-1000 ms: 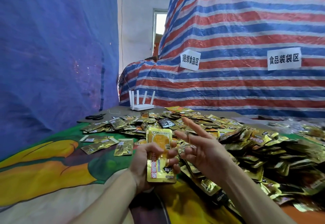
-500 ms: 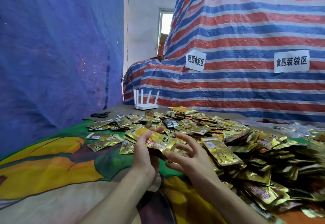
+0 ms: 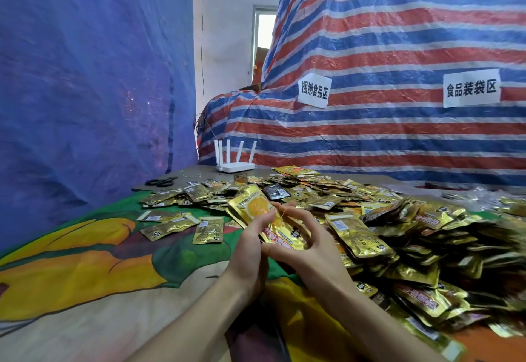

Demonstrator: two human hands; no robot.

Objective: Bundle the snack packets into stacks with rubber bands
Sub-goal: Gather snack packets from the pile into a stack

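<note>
My left hand (image 3: pixel 250 240) grips a small stack of gold snack packets (image 3: pixel 257 208) with an orange picture on top, tilted away from me over the table. My right hand (image 3: pixel 301 240) curls around the stack's near end, and its fingers stretch a thin yellow rubber band (image 3: pixel 280 216) across the packets. A large heap of loose gold packets (image 3: pixel 412 236) fills the table to the right and behind.
Several loose packets (image 3: pixel 207 229) lie on the colourful printed cloth (image 3: pixel 85 253) to the left. Black scissors (image 3: pixel 160 182) and a white router (image 3: pixel 234 166) sit at the far edge. Striped tarpaulin (image 3: pixel 398 48) rises behind, blue tarpaulin (image 3: pixel 85 77) on the left.
The stack has gone from upright in my left hand to lying tilted and flatter. My right hand, first spread beside it, has closed onto the stack with the band.
</note>
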